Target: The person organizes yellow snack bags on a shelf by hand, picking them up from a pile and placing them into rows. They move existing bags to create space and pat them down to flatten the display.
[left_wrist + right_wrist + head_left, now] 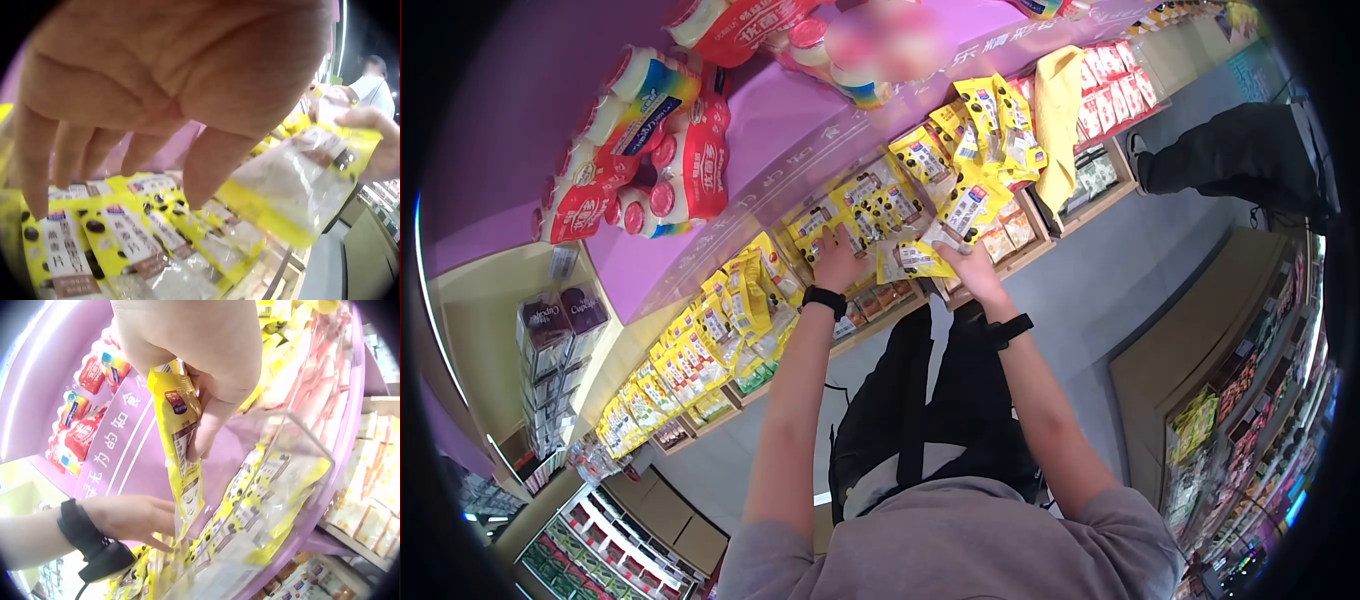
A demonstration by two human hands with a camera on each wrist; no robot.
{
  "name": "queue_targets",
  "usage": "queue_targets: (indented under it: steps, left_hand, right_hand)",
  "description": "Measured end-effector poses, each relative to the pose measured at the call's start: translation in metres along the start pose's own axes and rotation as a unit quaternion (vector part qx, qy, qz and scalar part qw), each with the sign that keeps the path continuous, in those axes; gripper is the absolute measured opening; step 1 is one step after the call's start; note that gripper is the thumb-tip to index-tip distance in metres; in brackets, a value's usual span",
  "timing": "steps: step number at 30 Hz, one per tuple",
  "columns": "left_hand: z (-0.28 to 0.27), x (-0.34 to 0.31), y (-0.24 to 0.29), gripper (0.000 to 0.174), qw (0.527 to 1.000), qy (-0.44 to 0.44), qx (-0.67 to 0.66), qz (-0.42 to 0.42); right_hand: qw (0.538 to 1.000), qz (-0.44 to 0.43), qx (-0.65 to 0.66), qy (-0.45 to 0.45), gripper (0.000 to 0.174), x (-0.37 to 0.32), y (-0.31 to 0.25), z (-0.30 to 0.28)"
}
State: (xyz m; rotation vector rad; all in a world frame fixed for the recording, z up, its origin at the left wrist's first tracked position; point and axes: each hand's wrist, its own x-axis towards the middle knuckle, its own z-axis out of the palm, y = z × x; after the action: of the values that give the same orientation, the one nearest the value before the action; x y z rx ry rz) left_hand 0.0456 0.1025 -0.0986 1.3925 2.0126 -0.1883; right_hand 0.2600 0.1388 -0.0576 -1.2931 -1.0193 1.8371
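My left hand (840, 262) reaches down over a row of yellow packets (125, 244) standing in the bin. Its fingers hang loosely apart, with the fingertips right at the tops of the packets in the left wrist view. To its right, my right hand (970, 270) pinches a yellow packet (177, 437) between thumb and fingers. This packet has a clear window and hangs down over the bin in the right wrist view. The packets in the row carry dark round fruit pictures and a white label. More yellow packets (1000, 125) lie heaped beyond my right hand.
Clear plastic panels (306, 434) divide the curved purple display. Red-wrapped bottle packs (690, 180) stand on its upper level. A yellow cloth-like piece (1056, 125) drapes over the bins beside red and white packets (1115, 95). Another person's dark-clothed leg (1230, 155) is at the right.
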Motion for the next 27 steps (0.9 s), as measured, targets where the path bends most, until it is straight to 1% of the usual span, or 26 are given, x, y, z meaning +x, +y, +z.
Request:
queue_targets:
  steps: [1,2,4,5,6,8,10,11,12,13,14,15,16,17,18,19,20,21,22,23,24,25,26,27]
  left_hand:
    - [0.004,0.001,0.004,0.078,0.999,-0.003,0.053,0.002]
    - [0.007,0.002,0.006,0.078,0.999,-0.003,0.053,0.001]
    - [0.018,0.004,0.004,0.092,0.993,-0.062,0.099,-0.018]
    - [0.023,0.004,0.002,0.092,0.993,-0.063,0.098,-0.018]
    - [0.026,0.004,-0.001,0.093,0.993,-0.05,0.109,-0.016]
    - [0.031,0.006,-0.006,0.095,0.992,-0.037,0.119,-0.014]
    - [0.03,0.007,-0.006,0.099,0.993,-0.04,0.11,-0.023]
    - [0.031,0.008,-0.005,0.099,0.993,-0.039,0.109,-0.023]
    - [0.026,0.007,0.001,0.091,0.991,-0.039,0.127,-0.032]
    - [0.023,0.005,0.006,0.083,0.988,-0.04,0.145,-0.041]
    - [0.02,0.001,0.012,0.083,0.988,-0.041,0.143,-0.038]
    - [0.016,0.0,0.018,0.071,0.995,-0.011,0.093,-0.022]
    - [0.008,-0.005,0.027,0.06,0.999,0.018,0.042,-0.007]
    - [0.004,-0.016,0.036,0.047,0.992,0.104,-0.046,0.051]
    - [0.003,-0.022,0.039,0.047,0.992,0.103,-0.048,0.053]
    - [0.001,-0.027,0.042,0.045,0.959,0.006,-0.273,0.075]
    - [-0.001,-0.032,0.044,0.043,0.867,-0.092,-0.481,0.092]
    - [-0.018,-0.05,0.058,0.039,0.893,-0.047,-0.435,0.111]
    - [-0.019,-0.053,0.056,0.039,0.892,-0.045,-0.436,0.11]
    - [-0.022,-0.055,0.051,0.038,0.907,-0.102,-0.394,0.11]
    - [-0.027,-0.059,0.05,0.036,0.917,-0.158,-0.348,0.11]
    - [-0.036,-0.071,0.051,0.035,0.885,-0.192,-0.412,0.099]
    - [-0.039,-0.071,0.048,0.035,0.886,-0.189,-0.412,0.1]
    - [-0.04,-0.071,0.043,0.034,0.891,-0.252,-0.362,0.107]
  right_hand:
    - [1.0,0.014,-0.025,0.004,0.028,-0.003,-0.015,-0.005]
    - [1.0,0.014,-0.025,0.003,0.028,-0.004,-0.02,-0.011]
    - [0.999,-0.011,-0.052,0.014,0.029,-0.006,-0.031,-0.022]
    - [0.998,0.018,-0.059,0.003,0.03,-0.009,-0.038,-0.028]
    - [0.998,0.017,-0.06,0.003,0.03,-0.009,-0.039,-0.034]
    - [0.997,0.048,-0.058,0.009,0.031,-0.01,-0.042,-0.042]
    - [0.998,0.043,-0.049,0.023,0.031,-0.015,-0.05,-0.041]
    - [0.998,0.05,-0.049,0.005,0.032,-0.014,-0.049,-0.044]
    - [0.997,0.057,-0.05,-0.011,0.032,-0.014,-0.052,-0.044]
    - [0.997,0.057,-0.052,-0.01,0.032,-0.016,-0.056,-0.044]
    - [0.997,0.054,-0.047,-0.028,0.032,-0.017,-0.059,-0.043]
    - [0.997,0.05,-0.042,-0.046,0.033,-0.018,-0.062,-0.042]
    - [0.997,0.05,-0.044,-0.042,0.033,-0.018,-0.063,-0.041]
    - [0.996,0.049,-0.032,-0.073,0.033,-0.017,-0.063,-0.041]
    - [0.993,0.048,-0.019,-0.105,0.033,-0.017,-0.064,-0.039]
    - [0.992,0.055,-0.024,-0.11,0.033,-0.018,-0.067,-0.035]
    - [0.992,0.054,-0.025,-0.11,0.033,-0.017,-0.066,-0.031]
    - [0.991,0.048,-0.006,-0.121,0.033,-0.015,-0.061,-0.028]
    - [0.99,0.044,0.014,-0.134,0.034,-0.013,-0.056,-0.027]
    - [0.984,0.038,0.039,-0.171,0.037,-0.009,-0.05,-0.027]
    - [0.983,0.038,0.038,-0.173,0.037,-0.01,-0.051,-0.026]
    - [0.972,0.057,0.071,-0.215,0.038,-0.011,-0.053,-0.024]
    - [0.958,0.075,0.104,-0.256,0.039,-0.011,-0.054,-0.022]
    - [0.954,0.086,0.07,-0.278,0.043,-0.01,-0.05,-0.022]
